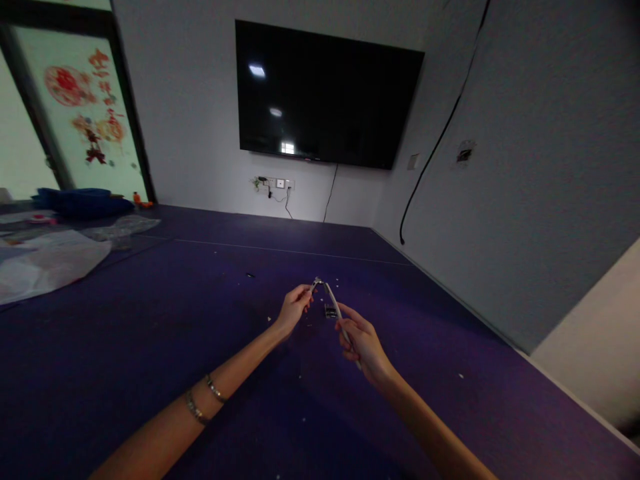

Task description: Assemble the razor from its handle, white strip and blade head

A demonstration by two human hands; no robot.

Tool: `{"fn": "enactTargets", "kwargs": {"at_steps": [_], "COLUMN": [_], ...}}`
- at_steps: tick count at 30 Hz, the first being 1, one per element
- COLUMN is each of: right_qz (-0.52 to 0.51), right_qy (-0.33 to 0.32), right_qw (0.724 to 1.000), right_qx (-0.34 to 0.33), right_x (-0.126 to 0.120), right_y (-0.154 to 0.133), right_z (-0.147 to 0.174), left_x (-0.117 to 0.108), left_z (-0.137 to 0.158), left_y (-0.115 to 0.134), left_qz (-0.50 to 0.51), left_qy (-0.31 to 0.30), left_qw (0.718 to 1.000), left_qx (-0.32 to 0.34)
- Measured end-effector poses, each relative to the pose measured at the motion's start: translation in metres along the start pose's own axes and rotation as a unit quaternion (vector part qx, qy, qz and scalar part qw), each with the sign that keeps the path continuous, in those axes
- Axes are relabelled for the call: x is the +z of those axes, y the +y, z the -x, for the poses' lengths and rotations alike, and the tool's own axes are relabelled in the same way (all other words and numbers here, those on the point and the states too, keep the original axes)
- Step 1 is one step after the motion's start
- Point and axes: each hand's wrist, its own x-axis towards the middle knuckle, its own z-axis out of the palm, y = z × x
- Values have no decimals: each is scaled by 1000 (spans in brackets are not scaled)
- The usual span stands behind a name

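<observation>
My left hand (295,308) is closed, its thumb and fingers pinching a small silvery piece (315,285). Closed as well, my right hand (364,343) grips a long, thin, pale stick-like piece (333,301) that slants up towards the left hand. At their upper ends the two pieces meet or nearly meet; I cannot tell whether they are joined. A small dark rectangular item with light marks (330,311) shows between the hands, at the purple surface. What kind of things these are is too small to make out.
The purple surface (210,360) carries scattered pale bits and a small black piece (251,275). Clear plastic sheeting (55,257) and a dark blue bundle (83,202) lie at the left. A television (325,93) hangs on the far wall; a black cable (440,137) dangles at the right.
</observation>
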Motion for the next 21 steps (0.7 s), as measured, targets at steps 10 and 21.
{"fn": "enactTargets", "kwargs": {"at_steps": [10,21], "right_qz": [0,9], "right_qy": [21,28], "right_qw": [1000,1000], "right_qx": [-5,-6], "right_x": [4,7], "right_y": [0,4], "right_z": [2,8], "left_x": [2,4], "left_z": [3,5], "left_y": [2,8], "left_qz": [-1,7], "left_qy": [-3,-3], "left_qw": [1000,1000], "left_qx": [-9,-4]}}
